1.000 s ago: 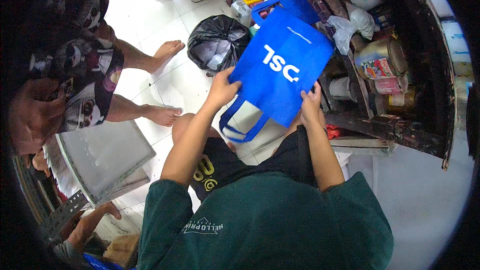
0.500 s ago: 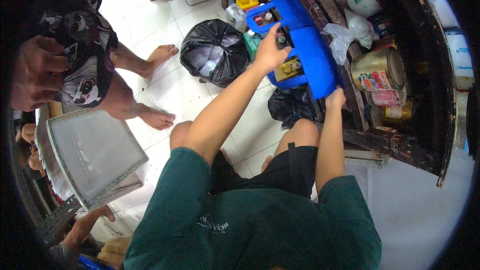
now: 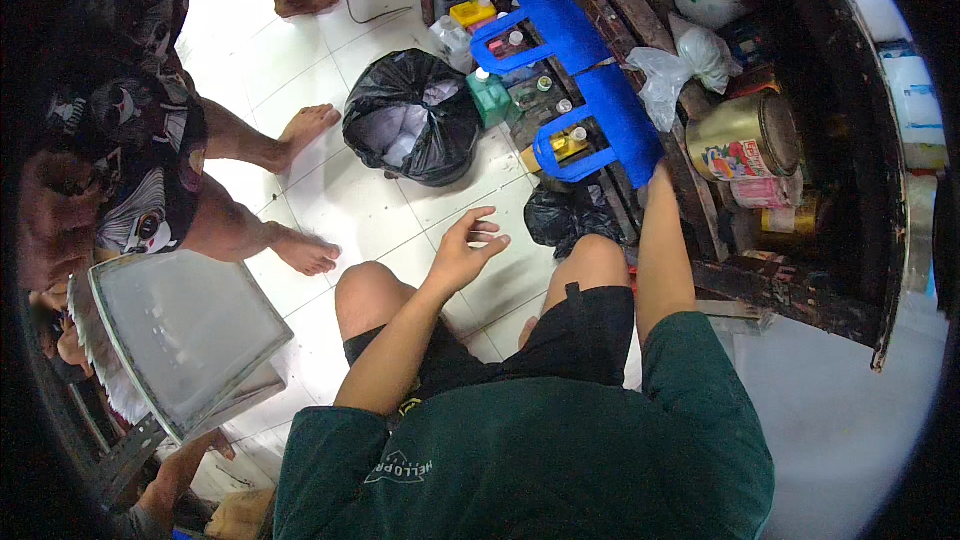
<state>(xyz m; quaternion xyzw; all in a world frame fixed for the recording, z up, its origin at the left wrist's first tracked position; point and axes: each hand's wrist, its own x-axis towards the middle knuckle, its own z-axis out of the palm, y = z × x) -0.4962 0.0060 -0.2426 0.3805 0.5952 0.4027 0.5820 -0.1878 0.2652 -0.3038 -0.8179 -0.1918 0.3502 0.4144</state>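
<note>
Two blue bags with cut-out loop handles, a far one [image 3: 560, 22] and a near one [image 3: 622, 128], lie along the dark wooden shelf edge at front right. Their handles hang over several bottles. At the near bag's lower corner is my right hand [image 3: 657, 186], its fingers hidden behind the blue fabric, so I cannot tell if they grip it. My left hand [image 3: 466, 252] is open and holds nothing, raised above the tiled floor between my knees with its fingers apart. A yellow bottle [image 3: 570, 145] shows through the near bag's handle.
A black garbage bag [image 3: 440, 155] stands open on the floor, beside a green bottle [image 3: 490, 96]. A large gold tin [image 3: 738, 136] and a clear plastic bag [image 3: 660, 85] rest on the shelf. Another person's legs [image 3: 235, 135] and a grey-topped stool-like box [image 3: 190, 330] are at left.
My left hand has drawn back from the bags toward my knees. The near bag has shifted slightly away from the far one, and my right hand has slipped further behind its corner.
</note>
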